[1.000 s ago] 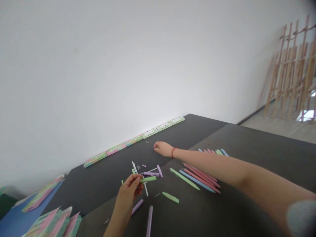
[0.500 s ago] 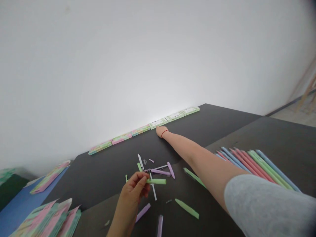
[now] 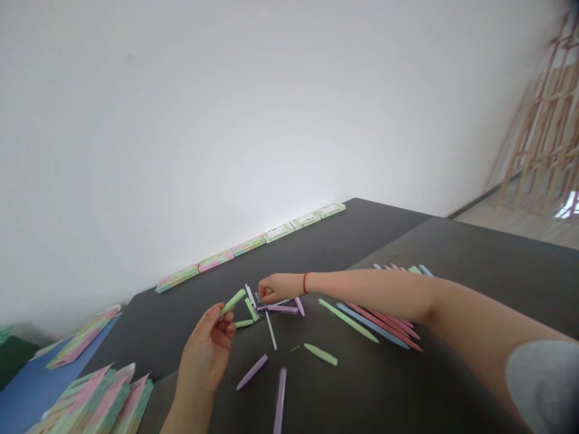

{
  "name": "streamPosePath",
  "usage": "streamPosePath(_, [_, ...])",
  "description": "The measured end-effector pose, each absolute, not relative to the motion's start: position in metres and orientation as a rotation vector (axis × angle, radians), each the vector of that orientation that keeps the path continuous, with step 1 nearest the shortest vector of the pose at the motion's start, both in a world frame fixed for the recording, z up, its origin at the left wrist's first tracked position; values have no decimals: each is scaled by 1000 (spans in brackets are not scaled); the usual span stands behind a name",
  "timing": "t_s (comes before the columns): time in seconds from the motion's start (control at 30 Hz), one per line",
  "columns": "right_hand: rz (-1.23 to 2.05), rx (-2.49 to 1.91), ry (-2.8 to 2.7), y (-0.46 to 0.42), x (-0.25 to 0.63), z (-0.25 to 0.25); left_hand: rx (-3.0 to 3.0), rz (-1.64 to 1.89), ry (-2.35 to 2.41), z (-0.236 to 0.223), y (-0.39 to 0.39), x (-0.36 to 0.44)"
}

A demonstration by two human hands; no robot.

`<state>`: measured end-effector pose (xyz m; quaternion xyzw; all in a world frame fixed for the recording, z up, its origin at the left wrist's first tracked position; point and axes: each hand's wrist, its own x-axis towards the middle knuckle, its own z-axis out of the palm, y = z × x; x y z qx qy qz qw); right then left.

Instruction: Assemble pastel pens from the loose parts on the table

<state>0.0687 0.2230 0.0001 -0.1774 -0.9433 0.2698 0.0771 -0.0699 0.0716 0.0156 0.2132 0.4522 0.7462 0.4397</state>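
Note:
My left hand (image 3: 210, 340) pinches a light green pen barrel (image 3: 234, 301), tilted up to the right above the table. My right hand (image 3: 275, 288), with a red cord at the wrist, is curled closed low over a cluster of loose pen parts; whatever its fingers may hold is hidden. Under and beside it lie white refills (image 3: 271, 330), a purple pen barrel (image 3: 283, 310) and another green barrel (image 3: 251, 308). Closer to me are a green pen piece (image 3: 321, 354), a purple piece (image 3: 252, 372), a small spring (image 3: 295, 348) and a purple barrel (image 3: 280, 401).
A row of flat pen boxes (image 3: 217, 260) runs along the wall at the table's back. Blue, red and green pens (image 3: 375, 325) lie at the right, partly behind my right forearm. Stacked pastel packets (image 3: 97, 401) sit at the lower left. A wooden rack (image 3: 543, 132) stands far right.
My right hand has come back from the boxes by the wall to the loose parts. My left hand has moved left and its green barrel now tilts upward. The view has shifted right.

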Motion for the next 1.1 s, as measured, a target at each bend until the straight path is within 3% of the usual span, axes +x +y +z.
streamPosePath(0.27, [1268,-615,-2841,157,115,-12,547,1848,1002,34,65,-58])
streamPosePath(0.53, [1159,-923,-2763,145,115,-23,563,1762,1041,16,68,-43])
streamPosePath(0.7, [1355,-993,-2568,142,125,-8,566,1737,1079,10,70,-42])
streamPosePath(0.8, [1721,-1016,-2189,138,139,-4,564,1707,1114,5,71,-40])
streamPosePath(0.93, [2306,-765,-1148,125,154,-7,561,1630,1165,-1,63,-26])
streamPosePath(1.1, [2206,-559,-761,111,160,-18,580,1520,1249,-14,30,-6])
